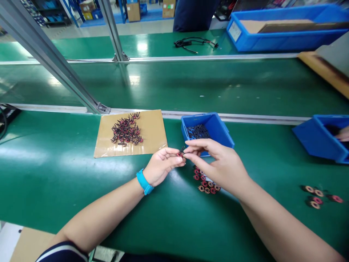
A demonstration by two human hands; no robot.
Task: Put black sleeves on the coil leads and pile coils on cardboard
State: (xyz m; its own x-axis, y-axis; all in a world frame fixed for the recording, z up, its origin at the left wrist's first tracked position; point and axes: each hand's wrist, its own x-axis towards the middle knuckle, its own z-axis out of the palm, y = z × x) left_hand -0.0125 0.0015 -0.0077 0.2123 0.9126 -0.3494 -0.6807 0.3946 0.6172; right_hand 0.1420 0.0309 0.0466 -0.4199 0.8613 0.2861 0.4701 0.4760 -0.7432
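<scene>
My left hand (163,165), with a blue band on its wrist, pinches a small red and black wound part (180,154) from which thin black pieces stick up. My right hand (215,160) meets it from the right, thumb and forefinger closed at the black pieces; whether it grips one is too small to tell. Behind my right hand is a blue bin (225,135) holding short black tubes (197,131). Red and copper star-shaped parts (207,185) lie beneath that hand. Many parts with black pieces (127,131) are heaped on a cardboard sheet (152,131) at the left.
A metal post (54,54) rises at the back left from a metal rail (261,118). Another person's hand (343,134) reaches into a blue bin (311,140) at the right edge. Ring-shaped parts (316,198) lie nearby. Cables (195,42) and a large blue tray (272,42) are farther back.
</scene>
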